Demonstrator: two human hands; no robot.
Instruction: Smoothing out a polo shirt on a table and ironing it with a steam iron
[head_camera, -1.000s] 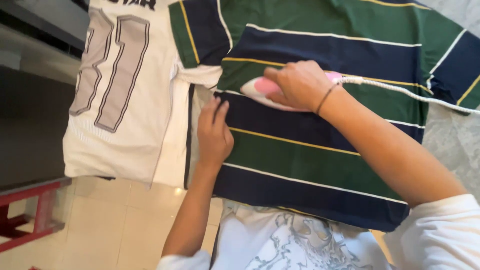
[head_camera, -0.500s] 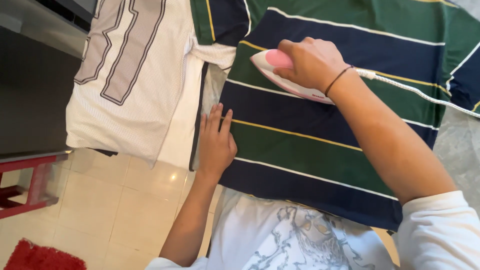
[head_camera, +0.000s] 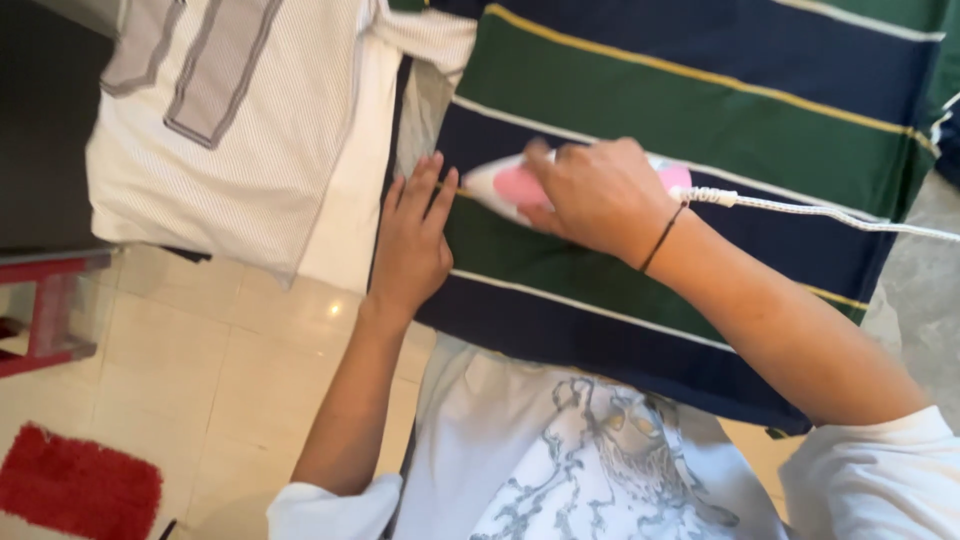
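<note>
Right hand (head_camera: 600, 195) closed around the handle of a small white-and-pink electric iron (head_camera: 510, 187), fingers wrapped tight, soleplate flat on a green, navy, yellow and white striped cotton shirt (head_camera: 700, 120). Iron's nose pointing toward 9 o'clock, just short of the shirt's left edge. White braided cord (head_camera: 820, 208) trailing off toward 3 o'clock, clear of the fabric ahead of the iron; probably kept behind the wrist so as not to drag across the pressed area. Thin dark band (head_camera: 662, 236) around the right wrist.

Left hand (head_camera: 410, 245) laid flat, palm down, fingers (head_camera: 425, 190) spread narrow and pointing toward 12 o'clock, holding nothing. Pressed on the shirt's left border, seemingly to keep the cloth taut and stop it creeping under the iron. Fingertips just beside the iron's nose, near touching; contact cannot be told.

Striped shirt spread across a padded surface, hem hanging over the near edge at 6 o'clock. White mesh sports jersey with grey outlined numerals (head_camera: 230, 120) lying beside it toward 10 o'clock, its hem draped over the edge.

Below: pale glossy tiled floor (head_camera: 220, 380), red fluffy mat (head_camera: 75, 482) at 8 o'clock, red metal frame (head_camera: 50, 310) at 9 o'clock. Person's own white printed T-shirt (head_camera: 560, 460) filling the view at 6 o'clock.
</note>
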